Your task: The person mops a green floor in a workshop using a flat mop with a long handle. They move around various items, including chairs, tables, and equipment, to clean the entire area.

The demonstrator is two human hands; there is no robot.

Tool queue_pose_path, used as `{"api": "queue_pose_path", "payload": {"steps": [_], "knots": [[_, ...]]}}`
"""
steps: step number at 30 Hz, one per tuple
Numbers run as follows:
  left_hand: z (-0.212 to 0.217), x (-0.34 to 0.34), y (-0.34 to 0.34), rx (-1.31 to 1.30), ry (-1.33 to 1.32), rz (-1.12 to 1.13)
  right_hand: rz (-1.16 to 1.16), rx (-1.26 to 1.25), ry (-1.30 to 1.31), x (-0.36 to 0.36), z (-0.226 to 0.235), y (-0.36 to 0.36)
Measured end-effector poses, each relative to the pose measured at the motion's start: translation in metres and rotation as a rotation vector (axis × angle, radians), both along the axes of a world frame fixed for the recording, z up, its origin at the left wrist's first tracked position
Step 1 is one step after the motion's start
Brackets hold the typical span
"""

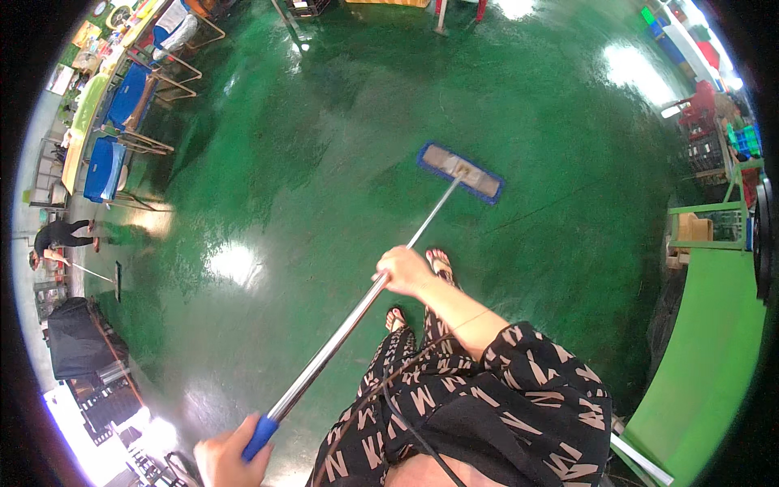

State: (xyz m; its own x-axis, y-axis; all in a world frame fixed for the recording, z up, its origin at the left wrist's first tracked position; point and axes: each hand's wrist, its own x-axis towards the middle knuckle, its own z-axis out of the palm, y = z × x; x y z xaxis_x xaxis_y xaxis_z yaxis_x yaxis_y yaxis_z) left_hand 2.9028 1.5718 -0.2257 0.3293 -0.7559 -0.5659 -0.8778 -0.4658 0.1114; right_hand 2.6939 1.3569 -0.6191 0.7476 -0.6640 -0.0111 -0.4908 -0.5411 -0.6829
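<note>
A flat mop (461, 172) with a wide rectangular head and blue fringe lies on the wet-looking green floor ahead of my feet. From its head, a silver pole runs down toward the lower left and ends in a blue grip. My left hand (231, 456) is closed around that blue grip at the picture's lower edge. Higher up the pole, my right hand (403, 270) wraps round the metal, just in front of my sandalled feet. The mop head's underside is hidden.
At the far left, another person (65, 235) bends over a second mop (118, 282). Blue chairs (105, 169) line a long table (85, 122). A dark covered object (81, 337) stands lower left. Along the right are a green bench-like surface (690, 357) and a red chair (699, 109).
</note>
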Motion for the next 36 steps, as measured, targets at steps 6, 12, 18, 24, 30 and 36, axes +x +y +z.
{"api": "queue_pose_path", "payload": {"steps": [6, 12, 18, 24, 30, 36], "knots": [[-0.139, -0.069, -0.192, -0.185, 0.029, -0.303, -0.556, -0.19, 0.236, -0.12, -0.076, -0.147], [-0.278, -0.144, -0.368, -0.173, 0.149, -0.433, -0.913, 0.317, 0.165, -0.175, -0.148, -0.298], [-0.28, -0.14, -0.423, -0.161, 0.161, -0.392, -0.736, 0.022, 0.406, -0.171, -0.116, -0.355], [-0.193, -0.051, -0.323, -0.061, 0.122, -0.138, -0.107, -0.064, 0.351, -0.057, -0.024, -0.27], [-0.052, -0.002, -0.121, -0.079, 0.045, 0.08, 0.477, -0.016, -0.126, 0.047, 0.04, -0.102], [0.084, -0.023, 0.034, 0.079, 0.194, 0.706, 0.941, 0.505, -0.306, 0.085, 0.134, -0.009]]}}
